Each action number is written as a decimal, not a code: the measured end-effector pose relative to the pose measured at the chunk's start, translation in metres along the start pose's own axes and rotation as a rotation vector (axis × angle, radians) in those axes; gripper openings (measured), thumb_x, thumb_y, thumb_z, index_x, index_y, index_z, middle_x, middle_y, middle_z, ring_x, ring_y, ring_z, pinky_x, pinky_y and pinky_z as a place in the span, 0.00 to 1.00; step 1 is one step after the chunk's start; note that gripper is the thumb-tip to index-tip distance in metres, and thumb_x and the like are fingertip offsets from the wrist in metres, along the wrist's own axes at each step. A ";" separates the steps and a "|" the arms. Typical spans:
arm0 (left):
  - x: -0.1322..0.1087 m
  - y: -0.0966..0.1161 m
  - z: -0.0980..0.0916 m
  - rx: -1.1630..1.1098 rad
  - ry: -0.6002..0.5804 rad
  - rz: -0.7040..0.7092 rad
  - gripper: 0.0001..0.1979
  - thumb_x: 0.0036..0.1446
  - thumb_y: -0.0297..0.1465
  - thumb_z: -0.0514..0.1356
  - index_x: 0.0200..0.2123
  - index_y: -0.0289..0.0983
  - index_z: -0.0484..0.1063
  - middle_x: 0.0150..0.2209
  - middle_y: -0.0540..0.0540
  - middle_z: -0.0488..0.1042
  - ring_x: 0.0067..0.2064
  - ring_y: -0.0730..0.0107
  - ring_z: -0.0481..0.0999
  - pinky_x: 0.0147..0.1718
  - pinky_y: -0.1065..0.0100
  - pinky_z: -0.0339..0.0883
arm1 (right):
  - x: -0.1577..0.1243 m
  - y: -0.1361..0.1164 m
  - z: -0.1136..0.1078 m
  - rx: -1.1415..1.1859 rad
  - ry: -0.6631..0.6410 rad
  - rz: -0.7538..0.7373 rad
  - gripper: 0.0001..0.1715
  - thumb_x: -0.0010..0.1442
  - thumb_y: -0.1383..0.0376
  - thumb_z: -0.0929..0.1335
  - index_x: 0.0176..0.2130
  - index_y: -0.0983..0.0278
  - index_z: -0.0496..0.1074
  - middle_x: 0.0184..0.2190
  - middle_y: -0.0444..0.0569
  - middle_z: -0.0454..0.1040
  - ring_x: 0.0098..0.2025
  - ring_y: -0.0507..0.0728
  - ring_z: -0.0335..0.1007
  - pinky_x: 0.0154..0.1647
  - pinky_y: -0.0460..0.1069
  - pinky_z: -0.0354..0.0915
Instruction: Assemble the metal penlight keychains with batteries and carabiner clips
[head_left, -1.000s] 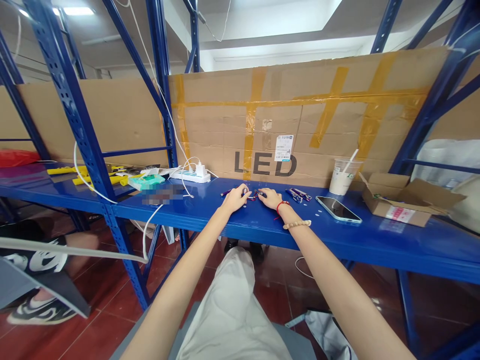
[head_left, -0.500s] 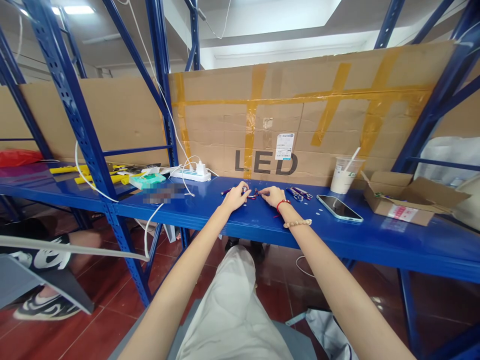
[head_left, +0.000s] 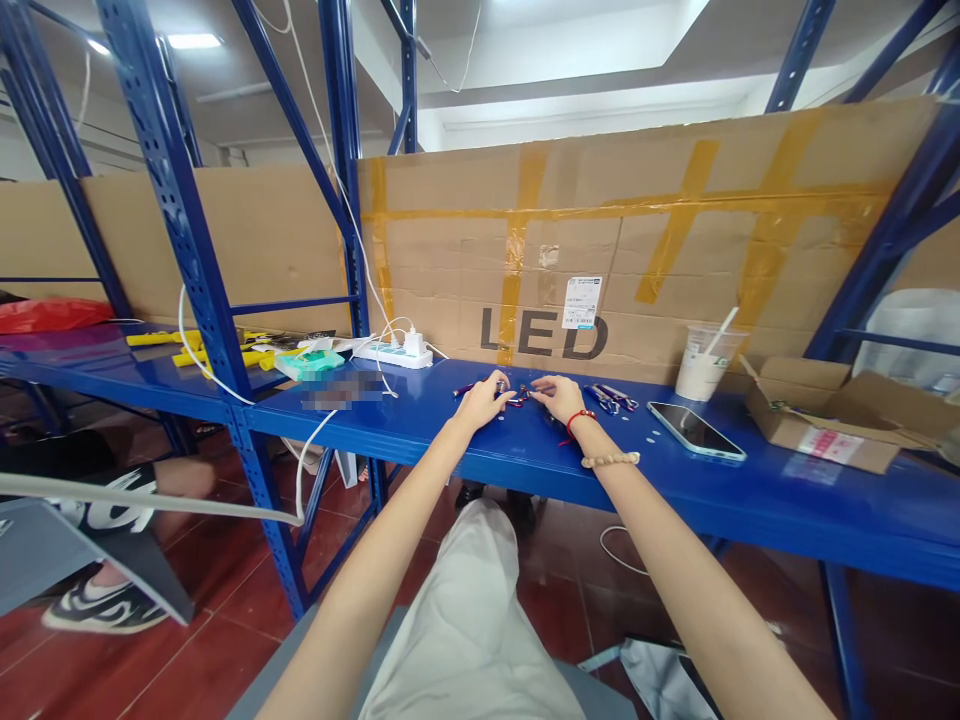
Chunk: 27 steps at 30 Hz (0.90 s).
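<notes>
Both my hands rest on a blue metal shelf (head_left: 525,450) in front of a cardboard sheet marked LED (head_left: 540,335). My left hand (head_left: 486,398) and my right hand (head_left: 559,397) lie close together, fingers curled onto a small red and purple metal clip (head_left: 516,396) between them. What exactly each finger pinches is too small to make out. A red cord and a bead bracelet (head_left: 610,460) circle my right wrist. More small clips (head_left: 611,398) lie just right of my right hand.
A phone (head_left: 696,430), a plastic cup with a straw (head_left: 700,362) and an open cardboard box (head_left: 832,415) sit to the right. A white power strip (head_left: 394,352), a green packet (head_left: 309,364) and yellow tools (head_left: 191,350) lie left. Another person's leg and shoe (head_left: 105,600) show at lower left.
The view has shifted slightly, so everything sits a little further right and lower. My hands stay together on the small clip, with the fingers barely moving.
</notes>
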<state>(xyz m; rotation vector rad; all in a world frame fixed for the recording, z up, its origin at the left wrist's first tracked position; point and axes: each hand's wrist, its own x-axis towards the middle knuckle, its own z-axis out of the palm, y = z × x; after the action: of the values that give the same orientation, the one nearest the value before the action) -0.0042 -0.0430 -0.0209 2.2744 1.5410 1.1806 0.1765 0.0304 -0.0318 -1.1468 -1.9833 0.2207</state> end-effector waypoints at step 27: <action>0.001 -0.004 0.005 -0.107 -0.119 0.115 0.10 0.56 0.34 0.53 0.41 0.38 0.60 0.19 0.57 0.64 0.23 0.73 0.69 0.29 0.72 0.63 | -0.003 -0.029 0.002 0.706 -0.074 0.128 0.22 0.40 0.61 0.74 0.37 0.69 0.76 0.39 0.55 0.77 0.42 0.58 0.73 0.47 0.52 0.67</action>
<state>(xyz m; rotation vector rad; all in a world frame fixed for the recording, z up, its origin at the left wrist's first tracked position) -0.0039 -0.0393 -0.0257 2.3428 1.2897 1.1044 0.1573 0.0122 -0.0195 -0.7991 -1.6703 0.9552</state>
